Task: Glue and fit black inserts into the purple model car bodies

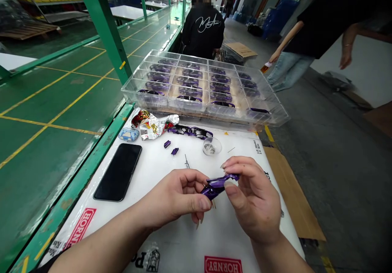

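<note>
1. While both hands meet over a white work surface [183,240], the left hand [179,197] and the right hand [252,201] together pinch a small glossy purple part [218,186] between thumbs and fingertips, just above the surface.
2. Each hand is narrowly closed on one end of the purple part; the left thumb presses its lower end, and the right fingers curl over its upper end.
3. Just beyond the hands lie two tiny purple pieces [170,147], a thin metal pin [186,161] and a small clear cup [212,146] holding something pale.
4. A black phone [119,171] lies face up to the left, near the green edge of the bench.
5. Farther back sit a crumpled foil wrapper [153,125], a small blue packet [128,134] and a row of joined purple frames [191,131].
6. Behind those stands a clear compartment tray [275,115], with purple parts in its cells.
7. A green conveyor table [55,101] with yellow lines runs along the left.
8. Two other people stand in the aisle beyond, one in a black top [203,30] with their back turned.
</note>
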`<state>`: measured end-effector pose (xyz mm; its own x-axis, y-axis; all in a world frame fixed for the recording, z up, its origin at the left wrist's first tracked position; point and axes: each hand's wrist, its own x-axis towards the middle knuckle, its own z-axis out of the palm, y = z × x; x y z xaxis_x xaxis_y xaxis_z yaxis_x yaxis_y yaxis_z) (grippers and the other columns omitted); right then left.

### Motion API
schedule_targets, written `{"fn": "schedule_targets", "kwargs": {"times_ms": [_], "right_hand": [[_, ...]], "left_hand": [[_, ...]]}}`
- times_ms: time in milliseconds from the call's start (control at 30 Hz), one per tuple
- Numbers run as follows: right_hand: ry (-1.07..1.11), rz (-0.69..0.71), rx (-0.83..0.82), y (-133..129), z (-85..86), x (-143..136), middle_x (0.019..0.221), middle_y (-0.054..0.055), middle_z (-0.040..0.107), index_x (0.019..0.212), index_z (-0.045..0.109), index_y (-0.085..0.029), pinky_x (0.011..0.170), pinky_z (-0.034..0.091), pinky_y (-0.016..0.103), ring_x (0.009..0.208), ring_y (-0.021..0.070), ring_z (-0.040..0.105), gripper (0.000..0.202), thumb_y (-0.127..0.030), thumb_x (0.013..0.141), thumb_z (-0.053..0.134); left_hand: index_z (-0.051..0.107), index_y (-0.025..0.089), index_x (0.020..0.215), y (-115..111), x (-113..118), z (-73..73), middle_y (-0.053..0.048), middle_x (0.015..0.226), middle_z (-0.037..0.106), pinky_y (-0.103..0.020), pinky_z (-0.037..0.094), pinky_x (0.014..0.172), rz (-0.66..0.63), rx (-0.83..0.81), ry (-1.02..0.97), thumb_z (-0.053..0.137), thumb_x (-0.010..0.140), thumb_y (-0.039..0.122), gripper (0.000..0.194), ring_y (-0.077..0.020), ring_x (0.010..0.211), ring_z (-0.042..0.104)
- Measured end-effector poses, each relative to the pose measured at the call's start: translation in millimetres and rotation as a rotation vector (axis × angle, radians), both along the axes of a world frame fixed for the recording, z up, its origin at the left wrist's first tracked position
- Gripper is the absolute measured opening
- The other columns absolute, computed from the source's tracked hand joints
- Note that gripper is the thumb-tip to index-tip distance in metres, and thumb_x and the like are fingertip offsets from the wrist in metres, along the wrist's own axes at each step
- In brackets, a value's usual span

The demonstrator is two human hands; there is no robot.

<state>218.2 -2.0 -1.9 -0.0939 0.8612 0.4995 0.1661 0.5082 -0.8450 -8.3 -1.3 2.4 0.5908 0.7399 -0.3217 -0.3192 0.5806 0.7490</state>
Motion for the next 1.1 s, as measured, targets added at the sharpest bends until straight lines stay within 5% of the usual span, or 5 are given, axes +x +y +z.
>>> {"fn": "schedule_targets", "kwargs": {"times_ms": [400, 533, 633, 867, 1100], "right_hand": [[-0.023, -0.047, -0.031, -2, -3.9, 0, 0.126, 0.009, 0.071, 0.13, 0.08, -0.03, 0.097, 0.059, 0.042, 0.116, 0.0277, 0.069, 0.021, -0.04, 0.112, 0.081], [0.063, -0.174, -0.11, -3, -4.8, -5, 0.128, 0.009, 0.073, 0.141, 0.073, -0.029, 0.089, 0.062, 0.04, 0.094, 0.0224, 0.07, 0.039, -0.052, 0.11, 0.081], [-0.005, -0.248, -0.201, -1, -2.2, -6, 0.116, 0.007, 0.077, 0.129, 0.075, -0.028, 0.085, 0.063, 0.037, 0.094, 0.0222, 0.073, 0.028, -0.048, 0.11, 0.08], [-0.021, 0.138, -0.394, -1, 5.2, -6, 0.099, 0.004, 0.082, 0.113, 0.085, -0.025, 0.079, 0.065, 0.03, 0.086, 0.0201, 0.076, 0.022, -0.044, 0.114, 0.075], [0.06, 0.186, -0.453, 0, 4.5, -9, 0.096, 0.004, 0.086, 0.108, 0.088, -0.025, 0.082, 0.068, 0.027, 0.085, 0.0192, 0.08, 0.019, -0.04, 0.112, 0.079]], "left_hand": [[0.073, 0.016, 0.105, 0, 3, -1.0, 0.0, 0.086, 0.073, -0.026, 0.057, 0.057, 0.048, -0.002, 0.024, 0.114, 0.065, 0.058, 0.071, -0.0127, 0.059, 0.068], [0.073, 0.016, 0.106, 2, 3, -1.8, -0.001, 0.084, 0.073, -0.028, 0.058, 0.06, 0.184, 0.042, 0.068, 0.11, 0.071, 0.061, 0.068, -0.0142, 0.061, 0.07], [0.074, 0.015, 0.108, 5, 1, -0.9, -0.001, 0.086, 0.074, -0.029, 0.059, 0.065, 0.316, 0.099, 0.132, 0.11, 0.073, 0.054, 0.064, -0.0138, 0.063, 0.07], [0.081, 0.019, 0.114, 1, 4, 3.0, -0.004, 0.095, 0.081, -0.029, 0.059, 0.074, 0.346, 0.246, 0.289, 0.108, 0.075, 0.037, 0.051, -0.0176, 0.082, 0.072], [0.087, 0.021, 0.115, -3, 7, 6.3, -0.003, 0.091, 0.078, -0.029, 0.054, 0.073, 0.32, 0.363, 0.424, 0.106, 0.076, 0.038, 0.047, -0.0193, 0.083, 0.067]]}}
